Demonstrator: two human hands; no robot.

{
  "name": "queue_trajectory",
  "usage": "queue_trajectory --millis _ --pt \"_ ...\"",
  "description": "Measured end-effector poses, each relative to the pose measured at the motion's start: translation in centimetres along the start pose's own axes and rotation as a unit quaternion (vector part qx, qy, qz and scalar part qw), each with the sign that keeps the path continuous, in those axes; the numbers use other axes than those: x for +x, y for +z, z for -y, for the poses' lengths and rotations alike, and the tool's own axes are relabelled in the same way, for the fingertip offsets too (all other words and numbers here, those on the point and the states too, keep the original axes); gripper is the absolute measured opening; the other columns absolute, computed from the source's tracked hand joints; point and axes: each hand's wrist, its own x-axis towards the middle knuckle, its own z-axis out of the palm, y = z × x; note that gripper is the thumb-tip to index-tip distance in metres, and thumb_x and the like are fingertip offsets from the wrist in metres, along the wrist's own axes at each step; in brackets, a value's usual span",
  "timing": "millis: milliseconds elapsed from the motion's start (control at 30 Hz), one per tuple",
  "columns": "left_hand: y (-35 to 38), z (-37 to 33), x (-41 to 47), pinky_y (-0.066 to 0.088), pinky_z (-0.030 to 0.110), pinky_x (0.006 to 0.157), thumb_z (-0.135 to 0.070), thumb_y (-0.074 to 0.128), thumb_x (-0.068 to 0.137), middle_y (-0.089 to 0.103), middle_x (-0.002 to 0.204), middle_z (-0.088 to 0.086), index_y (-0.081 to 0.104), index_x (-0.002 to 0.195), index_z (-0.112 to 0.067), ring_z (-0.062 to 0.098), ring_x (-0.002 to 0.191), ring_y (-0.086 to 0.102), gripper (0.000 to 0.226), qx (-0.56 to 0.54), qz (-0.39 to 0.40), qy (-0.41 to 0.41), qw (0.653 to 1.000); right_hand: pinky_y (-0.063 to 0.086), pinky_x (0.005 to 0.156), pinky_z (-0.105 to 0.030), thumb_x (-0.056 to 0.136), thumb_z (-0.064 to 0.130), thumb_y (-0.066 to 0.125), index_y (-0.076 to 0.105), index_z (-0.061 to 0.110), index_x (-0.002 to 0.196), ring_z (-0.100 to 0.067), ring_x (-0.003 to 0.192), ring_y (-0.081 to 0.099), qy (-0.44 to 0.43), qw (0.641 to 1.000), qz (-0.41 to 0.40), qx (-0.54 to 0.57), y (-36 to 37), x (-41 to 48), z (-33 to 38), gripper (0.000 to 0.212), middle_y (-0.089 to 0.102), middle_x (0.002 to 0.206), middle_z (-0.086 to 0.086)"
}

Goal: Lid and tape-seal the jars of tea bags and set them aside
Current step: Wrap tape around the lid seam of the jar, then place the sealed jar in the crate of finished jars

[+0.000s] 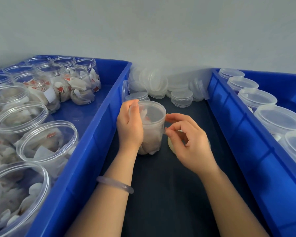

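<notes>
A clear jar of tea bags (152,134) stands on the dark table (161,194) between two blue crates, with a translucent lid (151,112) on top. My left hand (129,127) grips the jar's left side, thumb at the lid's rim. My right hand (186,142) is at the jar's right side; its thumb and forefinger pinch a strip of clear tape (166,130) against the jar just under the lid. A tape roll (171,145) lies mostly hidden under my right hand.
The left blue crate (85,151) holds several open jars of tea bags (46,142). The right blue crate (237,134) holds several lidded jars (278,118). A pile of loose lids (161,84) lies at the back of the table by the wall.
</notes>
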Motion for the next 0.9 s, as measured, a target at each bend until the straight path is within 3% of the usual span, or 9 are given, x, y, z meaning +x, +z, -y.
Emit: queue_trajectory --millis 100,333,433,533,600,700,733,800,900 --pt "0.0 0.1 0.0 0.046 0.018 0.087 -0.016 0.041 0.101 0.061 0.096 -0.013 0.062 0.103 -0.017 0.006 0.097 0.059 0.022 -0.009 0.002 0.006 1.0 0.043 0.074 -0.007 0.088 -0.004 0.06 0.062 0.002 0.082 0.01 0.093 0.055 0.02 1.0 0.002 -0.012 0.1 0.9 -0.4 0.008 0.058 0.11 -0.001" --pt "-0.8 0.3 0.7 0.044 0.018 0.082 -0.026 0.04 0.094 0.06 0.094 -0.01 0.059 0.103 -0.017 0.003 0.092 0.057 0.023 -0.005 0.067 0.013 0.998 0.044 0.072 -0.008 0.088 0.004 0.064 0.063 0.008 0.083 0.008 0.086 0.056 0.035 0.999 -0.029 -0.027 1.3 1.9 -1.7 0.007 0.057 0.102 0.002" --pt "-0.8 0.5 0.7 0.046 0.012 0.079 -0.021 0.039 0.099 0.062 0.095 -0.009 0.06 0.102 -0.017 -0.005 0.088 0.058 0.021 -0.037 0.073 -0.004 0.997 0.05 0.072 -0.015 0.081 0.009 0.073 0.05 0.021 0.082 0.004 0.081 0.062 0.131 0.984 -0.074 0.095 1.8 1.9 -1.8 0.026 0.062 0.095 0.005" --pt "-0.9 0.6 0.8 0.047 0.01 0.078 -0.017 0.038 0.101 0.064 0.095 -0.01 0.062 0.099 -0.022 -0.008 0.086 0.06 0.025 -0.035 0.074 -0.013 0.997 0.049 0.074 -0.012 0.083 0.01 0.07 0.058 0.023 0.089 0.006 0.082 0.064 0.174 0.972 -0.049 0.148 1.8 1.9 -1.8 0.019 0.067 0.089 0.012" --pt "-0.9 0.5 0.6 0.049 0.014 0.079 -0.024 0.042 0.095 0.068 0.095 -0.006 0.066 0.095 -0.023 -0.003 0.089 0.063 0.024 -0.056 0.096 -0.025 0.993 0.049 0.085 -0.016 0.093 0.012 0.058 0.062 0.02 0.102 0.002 0.099 0.063 0.204 0.954 -0.058 0.213 1.9 2.1 -1.5 0.013 0.069 0.101 0.011" --pt "-0.5 0.5 0.4 0.052 0.026 0.084 -0.033 0.044 0.082 0.071 0.096 0.004 0.071 0.092 -0.017 0.013 0.093 0.066 0.033 -0.091 0.124 -0.056 0.987 0.037 0.105 -0.027 0.102 0.026 0.04 0.052 0.01 0.13 -0.017 0.126 0.05 0.244 0.95 -0.051 0.188 3.3 3.4 -0.4 0.034 0.055 0.134 -0.006" --pt "-0.4 0.6 0.3 0.052 0.031 0.083 -0.034 0.044 0.081 0.071 0.093 0.006 0.071 0.089 -0.016 0.017 0.091 0.066 0.034 -0.091 0.126 -0.056 0.986 0.038 0.103 -0.027 0.102 0.037 0.037 0.054 0.012 0.129 -0.015 0.123 0.05 0.259 0.946 -0.067 0.185 4.2 3.7 0.1 0.041 0.056 0.133 -0.004" --pt "-0.1 1.0 0.1 0.052 0.031 0.078 -0.037 0.044 0.082 0.071 0.086 0.004 0.073 0.082 -0.023 0.017 0.085 0.065 0.032 -0.077 0.111 -0.047 0.99 0.046 0.085 -0.024 0.097 0.052 0.036 0.066 0.016 0.106 -0.005 0.098 0.06 0.294 0.921 -0.139 0.215 5.9 4.1 1.4 0.047 0.068 0.104 0.007" --pt "-0.1 1.2 0.1 0.051 0.019 0.065 -0.039 0.044 0.081 0.069 0.073 -0.006 0.073 0.069 -0.033 0.007 0.072 0.063 0.033 -0.068 0.07 -0.036 0.995 0.046 0.069 -0.023 0.091 0.04 0.039 0.065 0.021 0.075 -0.001 0.069 0.06 0.296 0.905 -0.22 0.214 6.7 4.4 1.8 0.035 0.066 0.069 0.01"
